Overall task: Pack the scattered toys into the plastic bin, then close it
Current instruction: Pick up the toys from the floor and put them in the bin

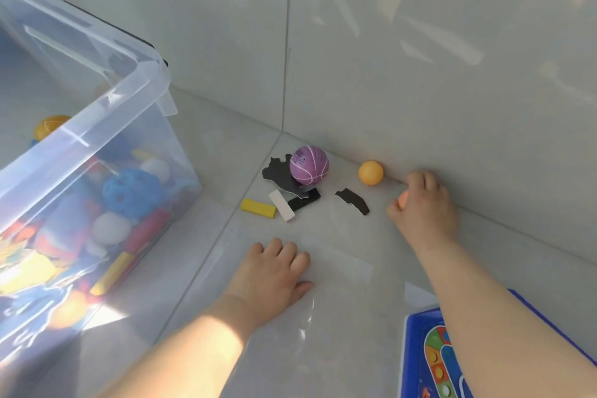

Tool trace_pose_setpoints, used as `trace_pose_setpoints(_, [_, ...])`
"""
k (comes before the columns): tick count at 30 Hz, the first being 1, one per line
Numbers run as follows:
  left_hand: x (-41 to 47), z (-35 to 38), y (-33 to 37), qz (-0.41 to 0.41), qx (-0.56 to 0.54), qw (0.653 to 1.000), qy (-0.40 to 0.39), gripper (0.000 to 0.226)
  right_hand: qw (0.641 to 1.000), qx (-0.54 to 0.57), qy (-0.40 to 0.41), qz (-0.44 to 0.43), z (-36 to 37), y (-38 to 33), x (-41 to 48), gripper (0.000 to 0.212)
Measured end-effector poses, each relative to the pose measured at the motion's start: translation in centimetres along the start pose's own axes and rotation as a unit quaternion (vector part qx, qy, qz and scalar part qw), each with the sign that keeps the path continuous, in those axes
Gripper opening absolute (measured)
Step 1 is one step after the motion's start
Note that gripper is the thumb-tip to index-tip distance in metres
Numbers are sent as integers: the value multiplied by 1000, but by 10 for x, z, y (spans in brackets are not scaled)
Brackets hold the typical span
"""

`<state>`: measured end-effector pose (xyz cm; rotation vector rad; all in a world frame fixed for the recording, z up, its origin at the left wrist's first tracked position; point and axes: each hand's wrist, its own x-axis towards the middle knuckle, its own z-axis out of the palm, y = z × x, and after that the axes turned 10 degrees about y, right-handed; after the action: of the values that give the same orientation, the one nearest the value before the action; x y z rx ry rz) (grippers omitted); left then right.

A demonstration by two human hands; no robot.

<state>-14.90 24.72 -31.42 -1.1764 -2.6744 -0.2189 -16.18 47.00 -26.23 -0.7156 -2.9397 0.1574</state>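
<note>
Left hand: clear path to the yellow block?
Probably yes. The left hand rests flat on the floor, holding nothing, and nothing lies between it and the yellow block.

— Where is there room to pass?
— Over bare floor (342,236), between the plastic bin (129,90) and the blue board (416,333).
— And what blocks the way?
— The wall (420,74), close behind the purple ball (309,170) and the orange ball (371,172).

Bare arms, both of them. The left forearm (193,342), on the plastic bin (106,107) side, carries a bright sunlit patch and runs bare to the left hand (274,271). The right forearm (478,310), farther from the bin, is bare too; the right hand (423,207) shows short, rounded fingers (416,179).
</note>
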Motion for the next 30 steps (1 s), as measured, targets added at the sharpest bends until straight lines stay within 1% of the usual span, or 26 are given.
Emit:
trace_pose_setpoints(1, [0, -2, -1, -7, 8, 1000, -6, 32, 1000, -8, 2, 15, 0, 0, 0, 30])
trace_pose_setpoints(2, [1, -3, -1, -7, 18, 1000, -2, 33, 1000, -14, 15, 9, -1, -1, 1, 32])
trace_pose_setpoints(3, [1, -4, -2, -10, 24, 1000, -1, 35, 999, -6, 36, -14, -2, -5, 2, 37])
trace_pose_setpoints(4, [2, -5, -3, -14, 26, 1000, -4, 39, 998, 1, 39, -50, -4, -12, 4, 46])
trace_pose_setpoints(5, [2, -7, -4, -23, 28, 999, -18, 41, 995, -7, 13, -94, -5, -20, 7, 57])
trace_pose_setpoints(6, [1, -7, -4, -33, 29, 999, -24, 42, 990, -27, -35, -134, -5, -28, 12, 65])
trace_pose_setpoints(7, [-1, -5, -4, -47, 22, 998, -23, 43, 983, -50, -80, -157, -4, -34, 16, 69])
trace_pose_setpoints(8, [-3, -6, -5, -65, 5, 997, -31, 43, 979, -64, -108, -162, -3, -39, 20, 69])
trace_pose_setpoints(10, [-5, -6, -5, -113, -37, 991, -58, 41, 980, -72, -116, -144, 1, -46, 24, 61])
trace_pose_setpoints(12, [-1, -12, -7, -155, -80, 984, -39, 33, 983, -77, -120, -120, 5, -50, 24, 49])
trace_pose_setpoints(13, [1, -14, -11, -201, -94, 975, -19, 29, 984, -74, -125, -106, 5, -51, 23, 46])
trace_pose_setpoints(14, [6, -17, -17, -275, -114, 955, -8, 28, 985, -69, -131, -93, 4, -53, 22, 45])
trace_pose_setpoints(15, [13, -21, -26, -360, -138, 923, -15, 26, 985, -61, -137, -81, 2, -54, 21, 46])
trace_pose_setpoints(16, [19, -26, -35, -424, -170, 889, -31, 19, 985, -52, -148, -66, 1, -55, 21, 48])
trace_pose_setpoints(17, [21, -28, -44, -452, -190, 871, -33, 21, 985, -43, -159, -52, 0, -55, 21, 50])
trace_pose_setpoints(18, [25, -30, -51, -442, -185, 877, -46, 36, 984, -34, -168, -39, 0, -54, 20, 51])
trace_pose_setpoints(19, [30, -32, -57, -405, -150, 899, -68, 46, 984, -21, -177, -24, -1, -52, 20, 52])
trace_pose_setpoints(20, [33, -32, -60, -358, -109, 923, -89, 51, 983, -2, -186, -1, -2, -49, 19, 52])
trace_pose_setpoints(21, [38, -34, -61, -320, -83, 937, -114, 51, 979, 21, -198, 29, -4, -46, 19, 51])
trace_pose_setpoints(22, [43, -34, -62, -295, -71, 943, -140, 49, 975, 39, -210, 57, -6, -43, 18, 52])
trace_pose_setpoints(25, [46, -33, -63, -264, -48, 948, -171, 42, 971, 43, -226, 68, -9, -33, 6, 47])
trace_pose_setpoints(27, [43, -33, -62, -263, -41, 944, -193, 43, 975, 66, -196, 80, -7, -27, -6, 43])
trace_pose_setpoints(30, [44, -33, -60, -243, 7, 934, -264, 46, 972, 128, -145, 132, -8, -19, -25, 39])
